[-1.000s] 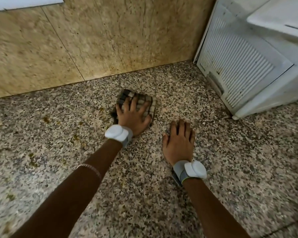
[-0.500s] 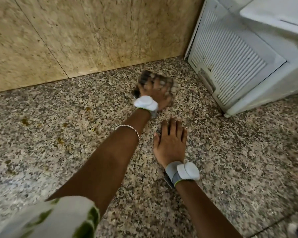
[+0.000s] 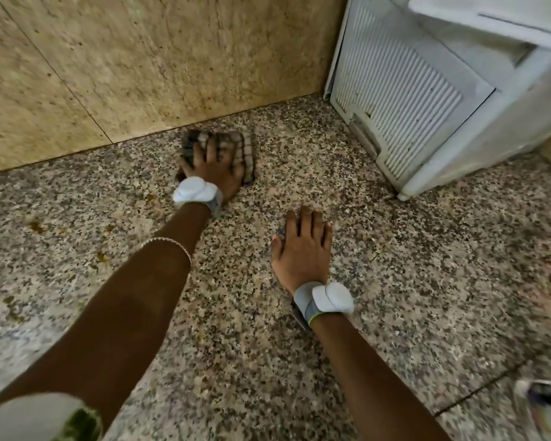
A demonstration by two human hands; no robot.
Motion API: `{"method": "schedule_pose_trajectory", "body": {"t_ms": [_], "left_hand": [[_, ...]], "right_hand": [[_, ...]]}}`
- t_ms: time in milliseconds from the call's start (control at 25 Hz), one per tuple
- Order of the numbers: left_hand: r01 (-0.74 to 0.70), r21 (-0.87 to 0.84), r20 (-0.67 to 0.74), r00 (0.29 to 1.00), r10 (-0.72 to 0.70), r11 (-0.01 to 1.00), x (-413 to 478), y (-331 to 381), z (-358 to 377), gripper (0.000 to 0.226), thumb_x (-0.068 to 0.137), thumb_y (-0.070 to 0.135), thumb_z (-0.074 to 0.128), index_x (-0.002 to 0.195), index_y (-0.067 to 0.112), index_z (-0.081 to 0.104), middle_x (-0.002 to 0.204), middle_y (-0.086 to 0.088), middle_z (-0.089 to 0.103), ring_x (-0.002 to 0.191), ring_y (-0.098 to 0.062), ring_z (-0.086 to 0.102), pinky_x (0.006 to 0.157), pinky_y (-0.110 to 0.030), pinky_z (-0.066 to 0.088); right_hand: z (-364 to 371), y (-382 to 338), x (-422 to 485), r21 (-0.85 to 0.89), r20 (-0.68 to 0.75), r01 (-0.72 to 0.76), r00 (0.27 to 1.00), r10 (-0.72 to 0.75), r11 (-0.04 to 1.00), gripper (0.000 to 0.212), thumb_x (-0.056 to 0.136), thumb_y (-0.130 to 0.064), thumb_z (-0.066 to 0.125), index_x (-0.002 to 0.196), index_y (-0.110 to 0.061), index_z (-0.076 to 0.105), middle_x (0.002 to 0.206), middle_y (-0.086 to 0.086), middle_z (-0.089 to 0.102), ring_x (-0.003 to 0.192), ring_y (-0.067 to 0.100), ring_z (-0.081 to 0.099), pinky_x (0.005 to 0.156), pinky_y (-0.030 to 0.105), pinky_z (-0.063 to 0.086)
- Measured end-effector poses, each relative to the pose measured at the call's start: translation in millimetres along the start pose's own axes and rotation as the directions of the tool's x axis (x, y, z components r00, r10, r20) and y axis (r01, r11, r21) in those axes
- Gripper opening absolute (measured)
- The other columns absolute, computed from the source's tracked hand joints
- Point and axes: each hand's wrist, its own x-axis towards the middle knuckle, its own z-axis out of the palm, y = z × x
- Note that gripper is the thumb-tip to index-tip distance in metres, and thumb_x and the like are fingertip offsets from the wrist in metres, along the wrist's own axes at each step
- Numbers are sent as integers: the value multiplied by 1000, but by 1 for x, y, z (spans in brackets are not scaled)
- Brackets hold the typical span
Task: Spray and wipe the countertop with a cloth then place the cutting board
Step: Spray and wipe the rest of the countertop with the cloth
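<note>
A checked brown and beige cloth lies folded on the speckled granite countertop, close to the back wall. My left hand presses flat on the cloth, fingers spread over it. My right hand rests palm down on the bare counter, nearer to me and to the right, holding nothing. Both wrists wear white bands. No cutting board or spray bottle is in view.
A white ribbed appliance stands on the counter at the back right. A beige stone wall rises behind. Yellow-brown stains dot the counter at the left. A blurred object sits at the lower right corner.
My left hand has pushed the cloth away from me to the back wall, then slid it a little leftward. My right hand has stayed planted on the counter.
</note>
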Motion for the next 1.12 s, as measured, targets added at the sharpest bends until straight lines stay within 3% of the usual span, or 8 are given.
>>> {"method": "schedule_pose_trajectory", "body": {"t_ms": [120,240,360,480,680,800,920,1120], "left_hand": [[-108,42,-12,994,108,993,-57,18,12,59,94,55,21,148,37,5,160,-4,2,145,-38,3,111,-67,5],[-175,94,50,984,171,980,-139,20,19,60,94,56,16,148,37,-1,159,-3,-2,145,-36,-2,112,-65,1],[-275,138,84,961,265,952,-221,21,37,61,93,58,15,147,40,-7,159,-1,-6,145,-34,-7,111,-63,-2],[-323,135,69,946,317,937,-207,21,37,60,93,59,15,147,41,-6,159,-2,-4,145,-34,-6,110,-65,1],[-280,24,85,957,277,960,-158,46,26,61,94,59,21,148,40,0,160,-2,-2,145,-35,-4,112,-65,5],[-364,86,60,931,359,928,-216,40,40,60,94,57,18,148,39,-2,159,-2,-1,145,-33,-4,110,-65,-1],[-523,156,96,852,514,838,-288,59,55,62,94,58,17,148,35,-1,159,-1,-3,146,-32,-6,109,-64,-7],[-557,0,205,813,546,830,-285,91,48,58,97,52,27,149,36,8,159,3,-6,146,-29,-7,112,-61,-2]], "right_hand": [[-7,-1,-2,8,63,23,998,-24,1000,63,87,-44,21,136,-12,43,147,16,36,137,38,29,111,55,20],[-21,10,4,40,178,72,981,-78,997,53,94,-36,29,142,-13,33,154,12,22,142,34,14,116,51,11],[-41,28,-4,72,104,16,994,-23,997,46,94,-26,42,136,-9,40,148,12,31,139,32,19,114,47,19],[-49,34,-27,75,97,-24,995,17,997,46,93,-21,46,136,-5,40,146,15,33,136,33,25,112,44,24],[-59,49,-69,68,56,-102,994,98,992,49,91,-21,47,136,-4,40,144,16,34,132,35,29,110,43,29],[-58,68,-93,82,36,-176,984,173,981,46,90,-16,48,134,-2,43,144,18,34,130,36,30,108,41,30],[-63,71,-108,138,35,-192,981,189,972,42,91,-13,47,130,-1,46,141,21,36,127,37,33,105,40,31],[-88,79,-129,236,7,-162,986,165,958,36,91,-9,47,127,-3,50,137,17,36,121,38,40,97,39,42]]}}
